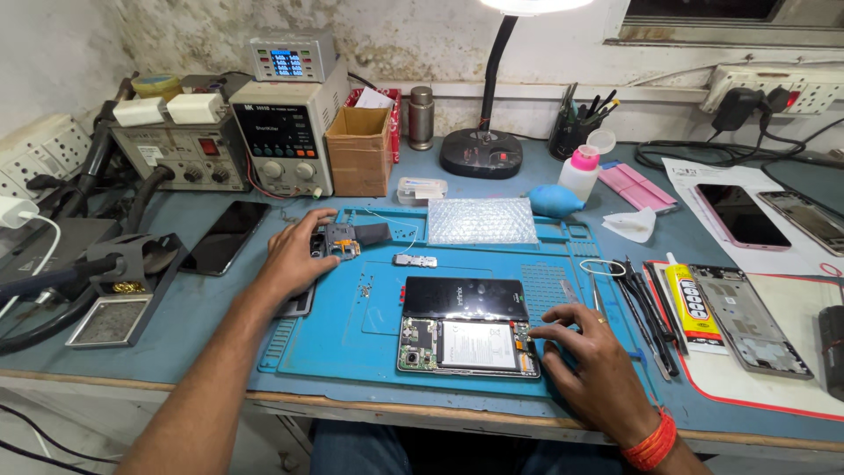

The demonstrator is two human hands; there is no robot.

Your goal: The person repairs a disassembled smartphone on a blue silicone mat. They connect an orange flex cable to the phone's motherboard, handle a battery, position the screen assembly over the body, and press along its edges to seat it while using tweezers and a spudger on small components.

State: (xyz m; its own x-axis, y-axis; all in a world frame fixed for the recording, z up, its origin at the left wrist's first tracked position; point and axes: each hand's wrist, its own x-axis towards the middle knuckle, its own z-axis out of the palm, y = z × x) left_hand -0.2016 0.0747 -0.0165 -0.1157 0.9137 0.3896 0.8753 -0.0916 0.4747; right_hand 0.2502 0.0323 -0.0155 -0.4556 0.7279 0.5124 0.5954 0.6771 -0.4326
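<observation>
Left fingers: the left hand (294, 255) is closing its fingertips around a small dark phone part with a grey flat piece (345, 239), pinching it at the upper left of the blue silicone repair mat (352, 339).
Right fingers: the right hand (591, 352) is lying spread and loosely curled, gripping nothing; its fingertips are touching the right end of the opened smartphone body with bare circuit boards and a white battery (466, 345), steadying it.
Phone's place: the opened body is lying flat near the mat's front edge, with a glossy black rear panel (463, 298) just behind it, touching or almost so.
Doing it well: as a judgement, the pinched part is looking fragile, so light pressure at its edges, with the right fingers pressing on the frame and not on the boards, is seeming wise.
Near tools: black tweezers and picks (646, 303) are lying just right of the right hand.
Packages: a yellow glue tube with a black cap (688, 301) is lying on a white red-edged pad beside a bare silver phone frame (750, 321); a brown cardboard box (359, 149) is standing behind the mat; a small clear plastic case (420, 189) is sitting beside it.
Labels: the tube is carrying bold dark lettering; a white bottle with a pink cap (581, 170) is standing further back.
Bench instruments: a beige power supply with knobs (283, 136) is standing at the far left.
</observation>
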